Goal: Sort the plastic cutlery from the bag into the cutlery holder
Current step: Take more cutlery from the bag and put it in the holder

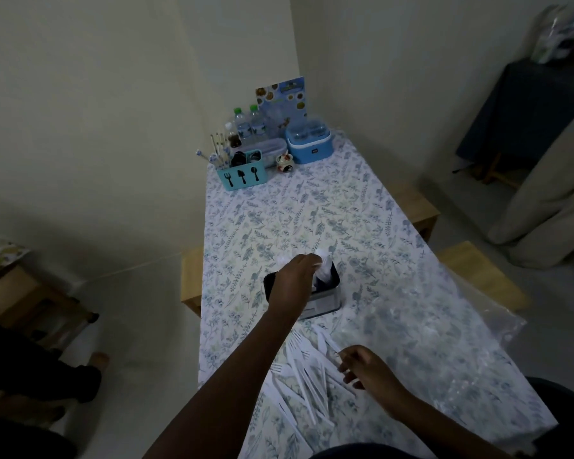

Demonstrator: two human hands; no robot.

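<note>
Dropping a piece into the cutlery holder (327,301) is the step in hand. The one black holder stands on the counter (312,210) a little beyond mid-length, with several white pieces already upright in it, too blurred and overlapped to count. The left hand (295,279) reaches over its top with the fingers curled down, pinching the upper end of a white piece (322,260) at the holder's far-right compartment. Whether that piece is a fork, knife or spoon I cannot tell.

Nearer the person, the loose plastic cutlery (305,376) lies in one scattered heap on the cloth. A few fork heads show at its left edge, but the pieces cross one another too much for a firm count; many remain. The right hand (365,366) hovers just above this heap, fingers loosely curled, with nothing plainly held. One clear bag (444,326) lies flat to the right of the heap, apparently emptied.

I judge the sorting to be well short of done. The next move calls for letting go cleanly in the right compartment, then picking a single piece from the heap and reading its type before choosing its slot.

At the far end stand one teal caddy (242,175), two green-capped bottles (249,124) and one blue box (309,144).
</note>
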